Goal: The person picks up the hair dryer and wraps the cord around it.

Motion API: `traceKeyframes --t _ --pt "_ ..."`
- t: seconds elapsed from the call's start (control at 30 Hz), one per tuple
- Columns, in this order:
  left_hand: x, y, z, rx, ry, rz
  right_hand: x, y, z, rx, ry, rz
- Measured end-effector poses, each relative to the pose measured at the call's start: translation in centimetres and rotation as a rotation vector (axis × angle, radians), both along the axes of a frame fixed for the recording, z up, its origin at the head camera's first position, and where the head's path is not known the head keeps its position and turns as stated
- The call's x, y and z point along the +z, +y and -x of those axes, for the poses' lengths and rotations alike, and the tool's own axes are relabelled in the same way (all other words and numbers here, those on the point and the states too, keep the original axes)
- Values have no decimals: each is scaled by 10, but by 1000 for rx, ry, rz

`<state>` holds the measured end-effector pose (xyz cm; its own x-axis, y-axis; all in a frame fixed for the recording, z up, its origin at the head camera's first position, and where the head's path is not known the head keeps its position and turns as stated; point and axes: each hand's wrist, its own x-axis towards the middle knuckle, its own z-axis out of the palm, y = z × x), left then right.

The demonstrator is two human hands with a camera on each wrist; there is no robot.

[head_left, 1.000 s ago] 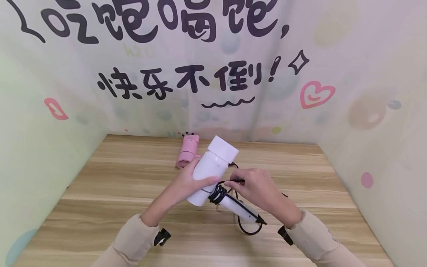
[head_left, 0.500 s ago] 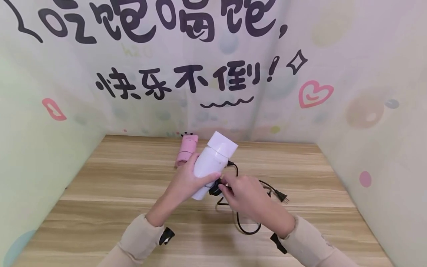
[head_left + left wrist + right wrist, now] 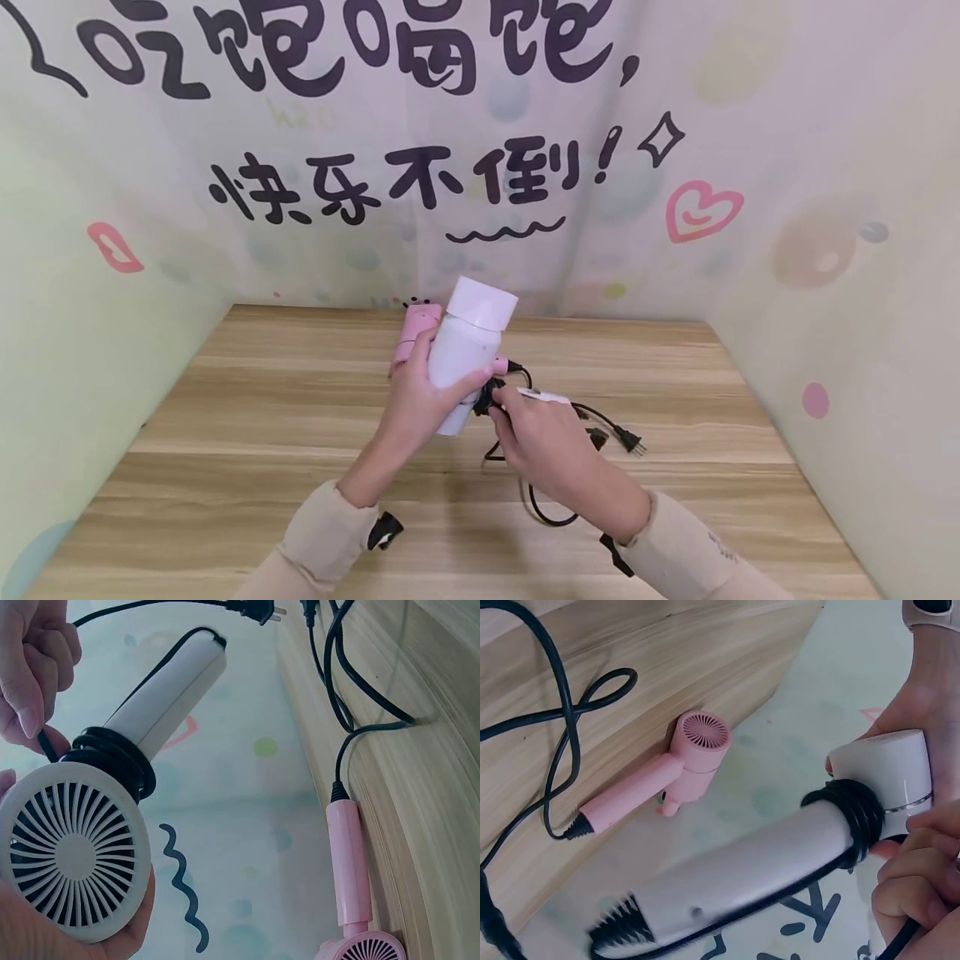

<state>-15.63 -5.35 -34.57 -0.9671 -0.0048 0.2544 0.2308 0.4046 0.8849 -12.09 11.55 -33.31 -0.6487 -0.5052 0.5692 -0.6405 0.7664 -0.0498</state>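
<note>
Left hand (image 3: 418, 400) gripping white dryer (image 3: 467, 346), tilted above middle of table (image 3: 262, 467), right hand (image 3: 551, 446) pinching black cord (image 3: 859, 817), cord wound round the handle (image 3: 742, 866), pink dryer (image 3: 422, 327) lying behind, far side, plug (image 3: 628, 440) to the right.

Back wall (image 3: 337, 254) with large black Chinese characters, top line (image 3: 438, 62) reading "吃饱喝饱," cropped above, lower line (image 3: 426, 179) reading "快乐不倒!", faint green lettering (image 3: 296, 115) between, too pale to read
</note>
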Motion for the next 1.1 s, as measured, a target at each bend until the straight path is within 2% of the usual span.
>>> traceKeyframes --t 0.1,0.23,0.33,0.43,0.5,0.57,0.77,0.9,1.1 --pt "1 0 2 -2 53 -83 -1 0 -1 -22 -49 65" --pt "3 -1 7 -35 147 -141 1 0 -1 -51 -188 160" --pt "3 -6 9 -13 94 -185 3 0 -2 -96 -310 176" --pt "2 -11 8 28 -31 -240 2 0 -3 -119 -381 140" --pt "1 -13 7 46 -83 -268 1 1 -4 -99 -370 106" --pt "2 -14 7 28 -108 -324 -1 1 -3 -54 -325 94" --pt "5 -13 7 -13 -124 -452 -6 4 4 54 -242 119" --pt "7 -12 5 -19 -133 -479 -9 8 10 71 -263 153" --pt "9 -9 4 -34 -162 -572 -8 7 14 90 -329 216"
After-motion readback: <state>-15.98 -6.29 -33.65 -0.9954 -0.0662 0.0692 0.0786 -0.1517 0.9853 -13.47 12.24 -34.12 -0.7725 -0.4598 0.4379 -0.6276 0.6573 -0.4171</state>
